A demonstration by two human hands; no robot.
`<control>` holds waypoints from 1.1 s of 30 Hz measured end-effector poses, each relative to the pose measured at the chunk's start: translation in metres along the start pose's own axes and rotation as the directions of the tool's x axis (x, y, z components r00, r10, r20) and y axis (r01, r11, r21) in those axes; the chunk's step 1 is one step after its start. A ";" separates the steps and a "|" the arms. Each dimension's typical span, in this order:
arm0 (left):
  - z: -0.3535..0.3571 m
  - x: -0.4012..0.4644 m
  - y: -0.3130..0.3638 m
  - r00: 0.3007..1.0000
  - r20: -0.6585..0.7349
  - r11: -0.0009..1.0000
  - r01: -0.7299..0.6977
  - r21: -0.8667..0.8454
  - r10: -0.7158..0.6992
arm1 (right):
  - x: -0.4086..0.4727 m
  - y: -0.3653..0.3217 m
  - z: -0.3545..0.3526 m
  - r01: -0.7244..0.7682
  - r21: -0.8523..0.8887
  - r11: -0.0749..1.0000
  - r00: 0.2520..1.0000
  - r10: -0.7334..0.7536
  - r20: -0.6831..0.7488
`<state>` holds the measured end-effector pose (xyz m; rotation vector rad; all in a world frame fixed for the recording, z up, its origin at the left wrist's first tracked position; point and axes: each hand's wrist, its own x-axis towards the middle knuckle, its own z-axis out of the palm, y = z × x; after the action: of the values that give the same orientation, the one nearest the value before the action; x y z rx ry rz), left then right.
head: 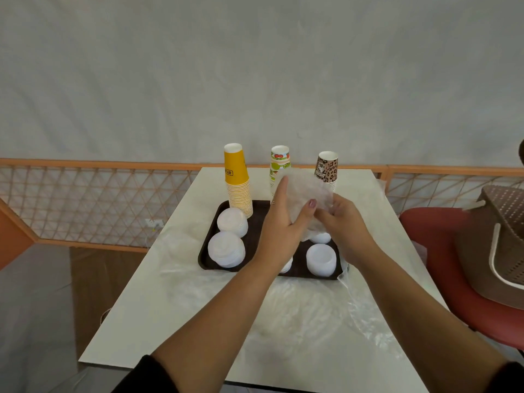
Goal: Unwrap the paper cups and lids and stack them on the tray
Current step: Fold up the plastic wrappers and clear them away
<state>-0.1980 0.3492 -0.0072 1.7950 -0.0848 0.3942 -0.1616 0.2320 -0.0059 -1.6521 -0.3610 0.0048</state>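
Nearest me, crumpled sheets of clear plastic wrap [306, 313] lie loose across the white tabletop [136, 321], which I take to be wrappers already stripped off. Beyond them sits the dark brown rectangular tray [255, 222]. At its far edge stand three upside-down stacks of paper cups: a yellow stack [237, 180], a fruit-printed stack [279, 163] and a leopard-print stack [327, 165]. Several piles of white plastic lids [226, 249] lie on the tray to either side of my arms. So most of the work looks finished.

What remains is the last bundle of white lids in clear film [307, 194], which I hold above the middle of the tray. My left hand [280, 225] cups it from the left, fingers straight up along its side and thumb pressed across its front. My right hand [344, 219] has its fingers curled, pinching the film at the bundle's lower right edge. I judge the film has yet to come off.
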 end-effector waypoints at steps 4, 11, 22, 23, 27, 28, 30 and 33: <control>-0.003 0.009 -0.001 0.990 0.036 0.974 0.144 -0.174 -0.140 | -0.003 -0.004 -0.001 -0.017 0.098 0.995 0.992 0.004 0.128; -0.007 0.005 -0.004 0.938 0.174 0.848 0.345 -0.403 -0.300 | -0.005 -0.008 -0.009 -0.101 0.170 0.980 0.957 0.048 0.286; -0.016 0.015 0.001 0.917 0.247 0.782 0.396 -0.482 -0.312 | -0.002 0.006 -0.015 -0.173 0.392 0.904 0.984 0.138 0.115; -0.015 0.016 0.001 0.920 0.235 0.775 0.390 -0.497 -0.313 | -0.001 0.007 -0.014 -0.136 0.416 0.899 0.988 0.096 0.117; -0.009 0.018 0.005 0.930 0.201 0.736 0.367 -0.569 -0.309 | 0.000 0.005 -0.014 -0.041 0.463 0.885 0.996 -0.001 0.089; -0.008 0.019 0.007 0.933 0.187 0.728 0.357 -0.586 -0.307 | -0.001 0.004 -0.014 -0.033 0.471 0.881 0.996 -0.009 0.086; -0.007 0.022 0.008 0.943 0.158 0.723 0.327 -0.609 -0.293 | -0.003 0.001 -0.017 -0.044 0.494 0.868 0.994 -0.011 0.107; -0.006 0.024 0.007 0.947 0.169 0.747 0.320 -0.583 -0.274 | -0.007 -0.003 -0.029 -0.175 0.571 0.802 0.977 0.072 0.198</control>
<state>-0.1782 0.3563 0.0077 1.1503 0.0274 0.0490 -0.1625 0.2026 -0.0013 -1.0518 -0.3348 0.3292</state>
